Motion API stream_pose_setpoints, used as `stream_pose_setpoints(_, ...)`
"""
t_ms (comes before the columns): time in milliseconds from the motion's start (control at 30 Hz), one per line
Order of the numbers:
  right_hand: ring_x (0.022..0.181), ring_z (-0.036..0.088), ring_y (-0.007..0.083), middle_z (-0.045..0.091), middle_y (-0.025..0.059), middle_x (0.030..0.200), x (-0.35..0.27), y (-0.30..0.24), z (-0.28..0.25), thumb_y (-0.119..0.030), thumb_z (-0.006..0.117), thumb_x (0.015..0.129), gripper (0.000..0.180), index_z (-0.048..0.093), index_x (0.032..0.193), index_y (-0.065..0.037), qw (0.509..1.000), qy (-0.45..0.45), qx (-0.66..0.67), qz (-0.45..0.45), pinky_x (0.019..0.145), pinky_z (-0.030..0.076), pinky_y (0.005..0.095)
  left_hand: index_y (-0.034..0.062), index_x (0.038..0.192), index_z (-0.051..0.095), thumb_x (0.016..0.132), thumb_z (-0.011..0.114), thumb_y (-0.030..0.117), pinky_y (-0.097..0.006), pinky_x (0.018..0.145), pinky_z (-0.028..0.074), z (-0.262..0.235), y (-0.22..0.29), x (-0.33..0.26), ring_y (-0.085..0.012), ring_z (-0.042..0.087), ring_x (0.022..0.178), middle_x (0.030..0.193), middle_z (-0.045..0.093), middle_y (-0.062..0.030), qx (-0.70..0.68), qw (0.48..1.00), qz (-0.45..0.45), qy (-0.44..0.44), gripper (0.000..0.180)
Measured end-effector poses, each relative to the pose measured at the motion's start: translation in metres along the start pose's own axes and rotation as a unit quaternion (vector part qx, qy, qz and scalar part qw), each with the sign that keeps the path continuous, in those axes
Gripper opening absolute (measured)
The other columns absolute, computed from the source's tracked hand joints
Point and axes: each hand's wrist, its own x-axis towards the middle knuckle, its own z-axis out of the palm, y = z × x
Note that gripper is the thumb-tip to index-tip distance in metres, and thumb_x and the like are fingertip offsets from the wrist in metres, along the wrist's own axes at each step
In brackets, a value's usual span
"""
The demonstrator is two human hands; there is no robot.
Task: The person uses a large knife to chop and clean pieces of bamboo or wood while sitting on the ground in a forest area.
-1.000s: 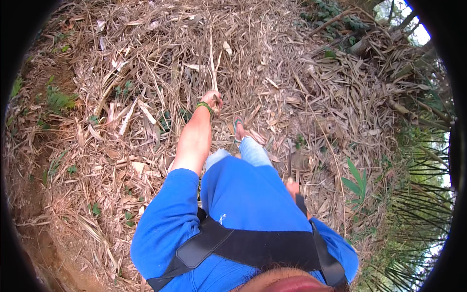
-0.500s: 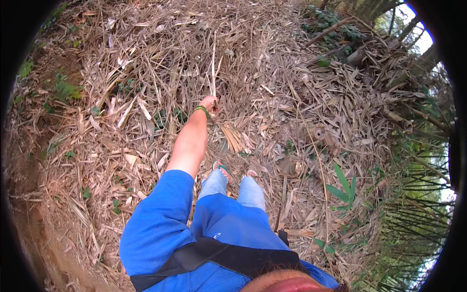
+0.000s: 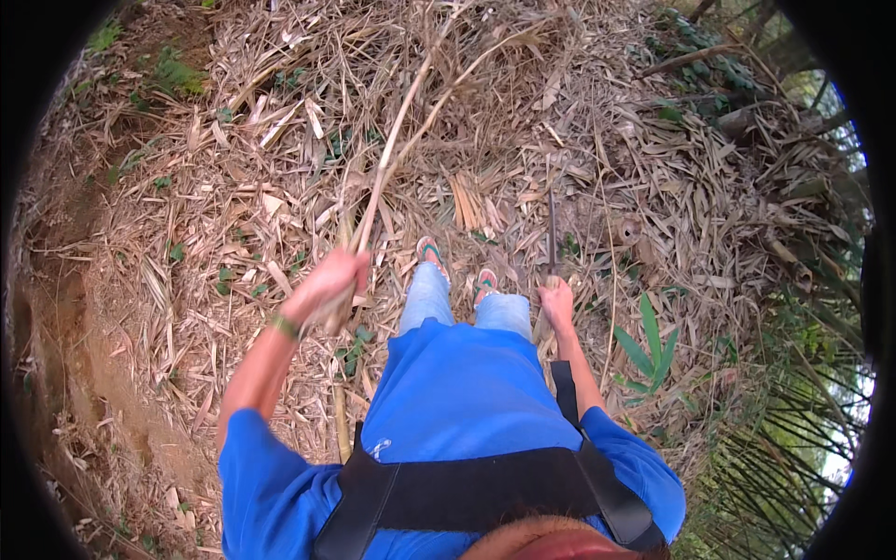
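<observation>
Head view: we stand on ground littered with dry tan bamboo leaves and husks (image 3: 653,187), outdoors; bare brown earth bank (image 3: 65,355) along left edge, green palm-like fronds (image 3: 793,439) at lower right. Open walking room ahead of our sandalled feet (image 3: 457,266). Our left hand (image 3: 327,285), fingers clamped round long thin pale dry bamboo stalk (image 3: 401,121), which forks toward upper edge. Our right hand (image 3: 557,303), fingers closed on dark narrow straight blade (image 3: 552,233) pointing forward.
</observation>
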Motion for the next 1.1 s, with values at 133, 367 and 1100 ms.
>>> stream_pose_setpoints(133, 0.063, 0.063, 0.0188, 0.066, 0.0106, 0.074, 0.033, -0.041, 0.000, -0.014, 0.068, 0.072, 0.025, 0.062, 0.094, -0.001, 0.992, -0.059, 0.088, -0.068, 0.061, 0.051, 0.0342, 0.0041, 0.095, 0.050, 0.101, 0.049, 0.015, -0.027, 0.049, 0.044, 0.003, -0.048, -0.056, -0.0131, 0.052, 0.054, 0.065, 0.050, 0.0003, -0.269, 0.960, -0.054, -0.057, 0.013)
stream_pose_setpoints(367, 0.068, 0.063, 0.0151, 0.065, 0.0058, 0.077, 0.024, -0.171, 0.066, -0.016, 0.074, 0.081, 0.024, 0.060, 0.092, 0.000, 0.927, -0.273, 0.240, -0.096, 0.062, 0.051, 0.0283, 0.0042, 0.091, 0.049, 0.100, 0.053, 0.017, -0.027, 0.048, 0.044, 0.031, -0.044, -0.023, -0.0125, 0.051, 0.052, 0.063, 0.050, -0.0004, -0.259, 0.965, -0.019, -0.022, 0.016)
stream_pose_setpoints(1100, 0.078, 0.058, 0.0169, 0.061, 0.0072, 0.091, -0.384, -0.275, 0.297, -0.014, 0.075, 0.082, 0.030, 0.056, 0.103, -0.003, 0.894, -0.390, 0.215, -0.052, 0.070, 0.050, 0.0333, 0.0052, 0.095, 0.048, 0.100, 0.052, 0.013, -0.028, 0.054, 0.046, -0.015, -0.327, -0.337, -0.0134, 0.052, 0.055, 0.066, 0.052, -0.0024, -0.364, 0.929, -0.063, -0.012, 0.010)
